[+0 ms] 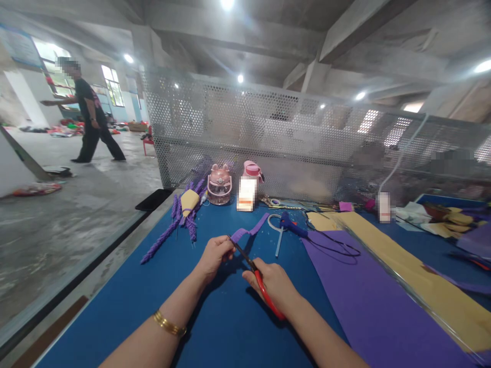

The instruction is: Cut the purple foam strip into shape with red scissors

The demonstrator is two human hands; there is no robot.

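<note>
My left hand pinches the near end of a purple foam strip that rises away toward the back. My right hand grips red-handled scissors, whose blades point up-left and meet the strip just beside my left fingers. Both hands hover over the blue table.
A purple sheet and a yellow sheet lie on the right. A blue glue gun, purple lavender-like stems, a pink bottle and a perforated metal screen stand behind. A person walks at far left.
</note>
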